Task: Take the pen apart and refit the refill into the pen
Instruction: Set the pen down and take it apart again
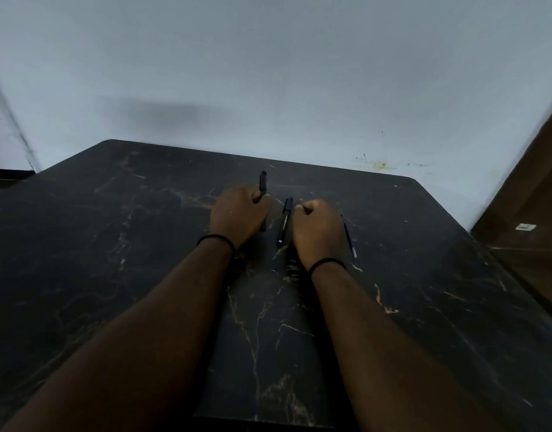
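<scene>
My left hand [240,213] grips a black pen [263,182] in a fist, and the pen sticks out past the fingers toward the wall and below the hand. A second dark pen [284,221] with pale lettering lies on the table between my hands, touched by neither. My right hand [318,229] is curled into a fist on the table. A small dark spot shows at its fingers, too small to identify. A thin blue refill [349,236] with a silvery tip lies just right of that hand, its far end hidden behind the knuckles.
The table [144,275] is black marble with pale veins, and its far edge meets a grey wall [268,73]. A brown wooden panel [533,198] stands at the right. Both wrists wear black bands.
</scene>
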Demonstrator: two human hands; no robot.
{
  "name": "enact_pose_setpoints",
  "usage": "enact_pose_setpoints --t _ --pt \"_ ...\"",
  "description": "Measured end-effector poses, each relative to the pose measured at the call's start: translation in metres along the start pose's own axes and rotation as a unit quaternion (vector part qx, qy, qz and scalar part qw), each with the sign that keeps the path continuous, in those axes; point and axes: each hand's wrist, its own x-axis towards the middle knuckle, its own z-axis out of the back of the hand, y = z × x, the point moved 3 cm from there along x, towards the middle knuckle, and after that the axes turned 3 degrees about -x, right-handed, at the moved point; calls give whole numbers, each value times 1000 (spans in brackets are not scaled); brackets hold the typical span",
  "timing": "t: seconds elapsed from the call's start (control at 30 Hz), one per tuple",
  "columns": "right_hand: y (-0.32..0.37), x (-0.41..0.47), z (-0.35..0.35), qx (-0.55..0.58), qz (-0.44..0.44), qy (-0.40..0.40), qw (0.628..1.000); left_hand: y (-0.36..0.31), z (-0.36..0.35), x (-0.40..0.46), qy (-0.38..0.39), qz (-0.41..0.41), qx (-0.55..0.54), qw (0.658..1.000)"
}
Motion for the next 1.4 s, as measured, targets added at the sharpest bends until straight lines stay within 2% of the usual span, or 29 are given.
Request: enact_pose_setpoints --t 0.13,0.3,0.43,0.77,0.93,1.0,1.1,1.2,1.3,1.4 --pt "-8 0 10 27 -1 1 1000 -2 0 -1 -20 -2 -26 999" --pt "-2 -3 -5 -110 47 72 990 1 -2 -4 -20 -3 -41 999" --pt "3 -2 -11 -165 76 80 980 -1 0 -3 -29 0 -49 998" --pt "3 -2 -10 -151 75 80 982 -2 -2 -2 -25 -4 -45 999" --pt "1 -3 -1 -50 61 46 996 -3 -4 -3 -14 -12 -54 998" --pt "1 -4 4 46 60 -2 997 -6 -7 -3 -6 -20 -65 998" --pt "3 0 8 191 51 -72 978 -20 -11 -6 2 -67 -86 994" --pt "7 3 8 268 41 -69 960 -33 -14 -10 31 -122 -114 986" --pt "10 6 8 299 54 -45 952 -39 -16 -11 60 -147 -138 978" --pt "11 6 8 311 61 -54 947 -41 -15 -13 59 -154 -158 973"
